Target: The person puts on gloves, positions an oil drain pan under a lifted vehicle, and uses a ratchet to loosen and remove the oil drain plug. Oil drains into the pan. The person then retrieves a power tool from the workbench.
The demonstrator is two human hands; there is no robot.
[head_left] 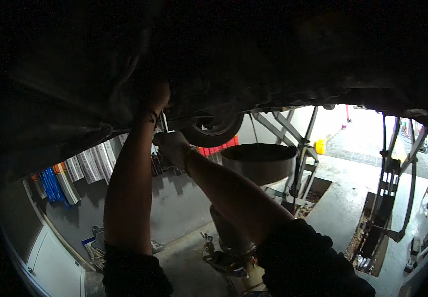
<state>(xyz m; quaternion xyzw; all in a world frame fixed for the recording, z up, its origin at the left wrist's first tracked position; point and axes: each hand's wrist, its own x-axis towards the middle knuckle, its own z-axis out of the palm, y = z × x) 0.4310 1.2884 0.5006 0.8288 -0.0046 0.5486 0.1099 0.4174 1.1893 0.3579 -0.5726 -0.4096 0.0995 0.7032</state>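
Both my arms reach up under the dark underside of a raised car (273, 74). My left hand (160, 95) is up among the underbody parts, its fingers lost in shadow, so I cannot make out what it touches. Just below it, my right hand (173, 146) is closed around the lower end of a slim shiny metal bar (163, 122), which looks like a tool handle. The bar's upper end disappears into the dark beside my left hand. A wheel (219, 129) hangs right behind my right hand.
A wide round drain pan (261, 168) stands right of my right forearm, with a thin dark line running down into it. Beyond are the scissor lift arms (300, 133), floor pits (375, 227) and a yellow container (320, 146). Packaged strips (92, 161) hang on the left wall.
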